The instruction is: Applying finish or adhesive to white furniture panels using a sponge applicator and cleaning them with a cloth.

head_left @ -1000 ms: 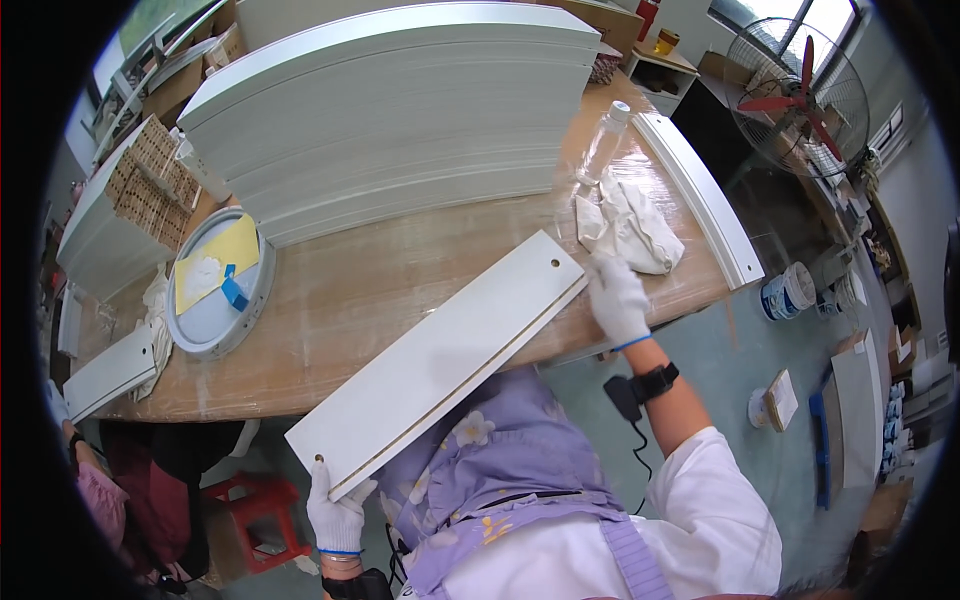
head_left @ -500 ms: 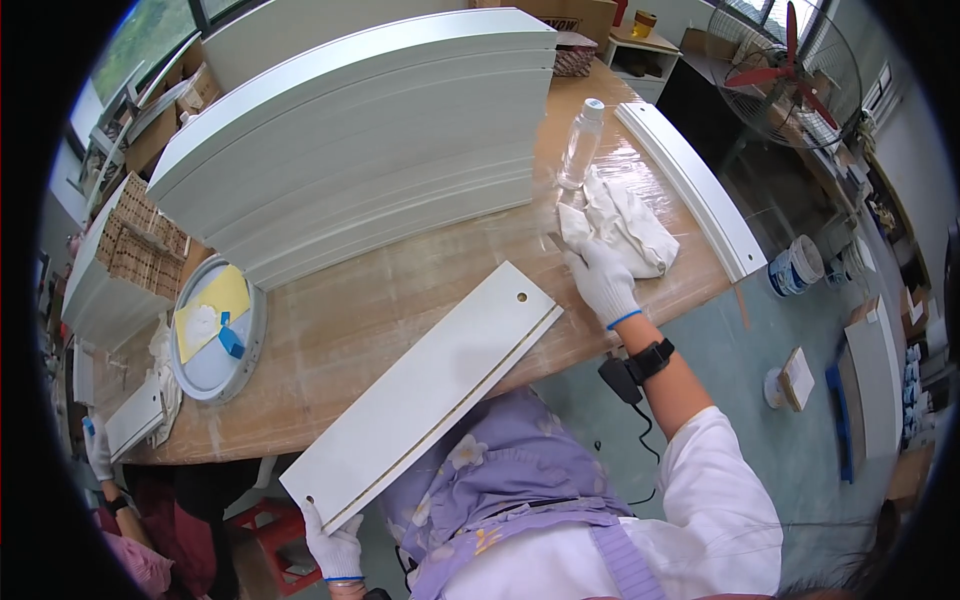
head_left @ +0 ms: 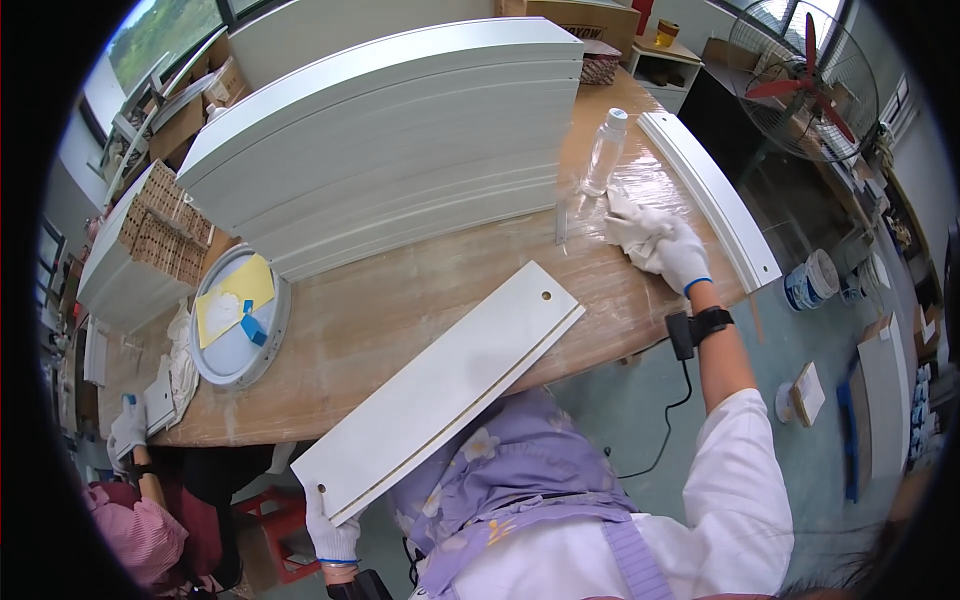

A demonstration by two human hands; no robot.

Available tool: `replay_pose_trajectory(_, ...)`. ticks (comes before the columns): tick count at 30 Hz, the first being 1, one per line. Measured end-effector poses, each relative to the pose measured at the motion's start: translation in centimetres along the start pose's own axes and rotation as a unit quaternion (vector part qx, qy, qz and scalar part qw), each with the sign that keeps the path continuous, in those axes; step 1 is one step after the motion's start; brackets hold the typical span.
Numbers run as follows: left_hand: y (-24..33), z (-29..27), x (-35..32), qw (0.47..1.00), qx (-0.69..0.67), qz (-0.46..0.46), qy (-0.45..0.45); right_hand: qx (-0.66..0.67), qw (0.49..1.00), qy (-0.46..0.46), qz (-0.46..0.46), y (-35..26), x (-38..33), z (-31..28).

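We are seeing our left hand only in part: its fingers are curling under the white panel, and its wrist is slipping behind our apron. Our right hand is covering much of a white cloth. At the left edge, a co-worker's gloved hand is showing, the body cut off.

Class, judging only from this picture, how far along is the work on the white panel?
Done: a white panel is out of the tall stack and lies across the table edge. In hand: the left hand grips its near end, while the right hand rests on a white cloth beside the clear bottle. Left: the cloth has not reached the panel.
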State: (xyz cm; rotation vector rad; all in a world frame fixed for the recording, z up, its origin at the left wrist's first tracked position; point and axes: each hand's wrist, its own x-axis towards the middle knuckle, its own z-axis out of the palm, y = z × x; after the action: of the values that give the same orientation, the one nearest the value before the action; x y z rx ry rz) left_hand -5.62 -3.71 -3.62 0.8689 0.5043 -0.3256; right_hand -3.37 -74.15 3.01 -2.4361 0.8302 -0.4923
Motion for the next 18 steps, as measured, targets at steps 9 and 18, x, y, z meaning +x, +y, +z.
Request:
replay_pose_trajectory(9, 0.5, 3.0, -3.3, 0.985, 0.046, 0.049, -0.16, 0.08, 0.947, -0.234, -0.205, -13.5, -7.6, 5.5)
replay_pose_trajectory(18, -0.9, 3.6, -5.2, 0.984, 0.013, 0.106, -0.14, 0.048, 0.772, -0.203, -0.6, -28.5, -25.3, 9.1)
